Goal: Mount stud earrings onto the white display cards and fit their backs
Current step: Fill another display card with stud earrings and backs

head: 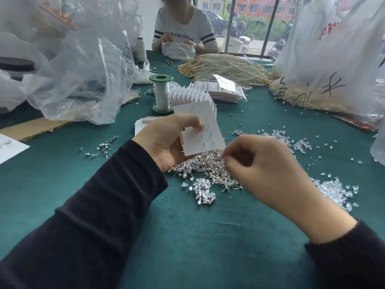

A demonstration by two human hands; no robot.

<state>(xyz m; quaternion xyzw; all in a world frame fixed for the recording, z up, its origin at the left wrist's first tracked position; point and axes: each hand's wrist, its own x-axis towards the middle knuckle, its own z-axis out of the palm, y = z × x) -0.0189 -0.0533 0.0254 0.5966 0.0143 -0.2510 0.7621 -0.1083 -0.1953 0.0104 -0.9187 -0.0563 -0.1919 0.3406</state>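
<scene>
My left hand [166, 140] grips a white display card [200, 130], held tilted with its back toward me; several stud posts stick out of it. My right hand [256, 163] hovers just right of and below the card, fingers curled with the fingertips pinched together; whether a piece sits between them is too blurred to tell. Under both hands lies a pile of stud earrings [200, 165] on the green cloth. Clear plastic earring backs [333, 190] are strewn to the right.
A row of upright white cards [189, 94] and a green-ended thread spool [161, 90] stand behind the held card. Plastic bags [83, 59] crowd the left, a big bag [333, 65] the right. Pearl strands [227, 67] lie at the back, where another person [183, 28] works.
</scene>
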